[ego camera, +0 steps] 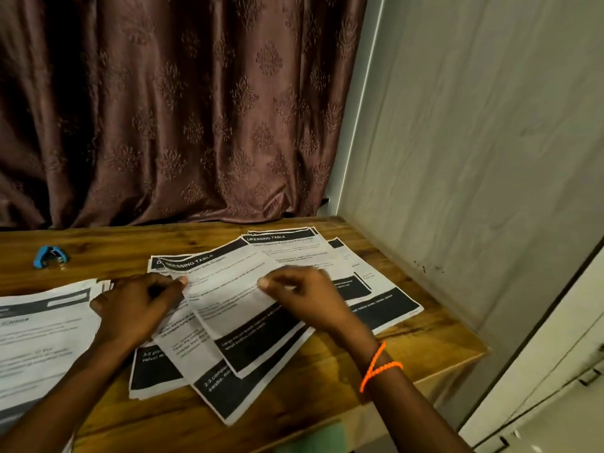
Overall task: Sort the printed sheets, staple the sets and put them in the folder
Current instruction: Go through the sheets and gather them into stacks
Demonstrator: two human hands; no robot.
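Note:
Several printed sheets with black header and footer bands lie fanned over the wooden table (327, 380). The top sheet (228, 289), headed "DRESSING TABLE", lies slanted in the middle. My left hand (137, 302) pinches its left edge with curled fingers. My right hand (304, 295) pinches its right part between thumb and fingers; an orange thread band is on that wrist. More sheets (369, 289) spread to the right, and another pile (42, 338) lies at the left. A blue stapler (50, 256) sits at the far left of the table.
A brown patterned curtain (163, 109) hangs behind the table. A pale wall panel (474, 142) stands close on the right. A green thing (313, 439) shows below the table's front edge. White cabinet fronts (555, 387) are at the lower right.

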